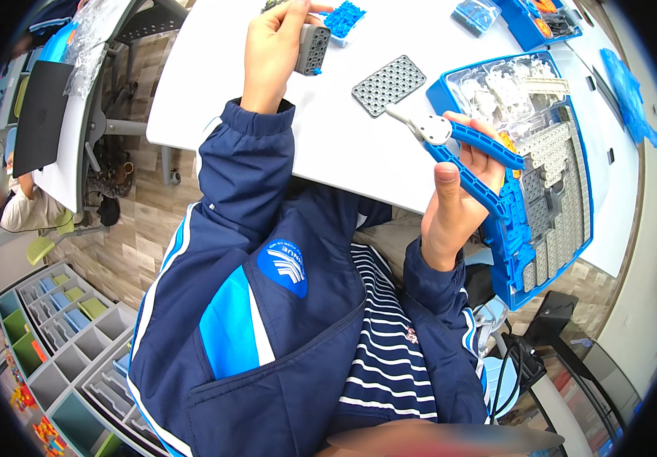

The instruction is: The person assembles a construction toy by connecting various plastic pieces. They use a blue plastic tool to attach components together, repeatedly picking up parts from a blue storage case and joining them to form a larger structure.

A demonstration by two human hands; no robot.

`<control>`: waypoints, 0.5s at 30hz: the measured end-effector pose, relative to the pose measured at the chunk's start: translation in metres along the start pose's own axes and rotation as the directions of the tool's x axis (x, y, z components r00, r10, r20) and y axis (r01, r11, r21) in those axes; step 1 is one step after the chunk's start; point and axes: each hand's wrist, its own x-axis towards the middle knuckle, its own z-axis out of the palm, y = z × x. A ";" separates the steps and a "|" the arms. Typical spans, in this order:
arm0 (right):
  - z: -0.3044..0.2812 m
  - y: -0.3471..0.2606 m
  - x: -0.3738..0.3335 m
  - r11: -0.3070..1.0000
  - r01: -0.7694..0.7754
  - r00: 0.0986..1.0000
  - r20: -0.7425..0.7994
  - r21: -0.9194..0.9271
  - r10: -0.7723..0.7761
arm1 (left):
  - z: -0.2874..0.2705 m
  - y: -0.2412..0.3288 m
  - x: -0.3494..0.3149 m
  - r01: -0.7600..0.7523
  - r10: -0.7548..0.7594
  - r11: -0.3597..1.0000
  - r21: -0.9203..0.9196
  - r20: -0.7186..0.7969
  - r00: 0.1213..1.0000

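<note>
Seated at a white bench [359,152], you hold one part in each hand. Your left hand [271,53] is closed round a grey perforated block [312,49], raised over the bench's far side; it looks rigid, light plastic, best gripped by its solid sides. Your right hand [454,206], fingers curled shut, clasps a blue plier-like tool [481,164] w/ a white head, held above the bench edge by its two handles; stiff, prob. light. One grey hole plate [389,84] lies flat btwn them. One big blue parts tray [564,160] sits to your right.
</note>
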 end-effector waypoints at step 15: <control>0.008 0.009 -0.005 0.999 -0.029 0.997 0.074 -0.040 0.032 | -0.019 -0.008 -0.005 -0.042 0.073 0.942 0.334 -0.082 0.994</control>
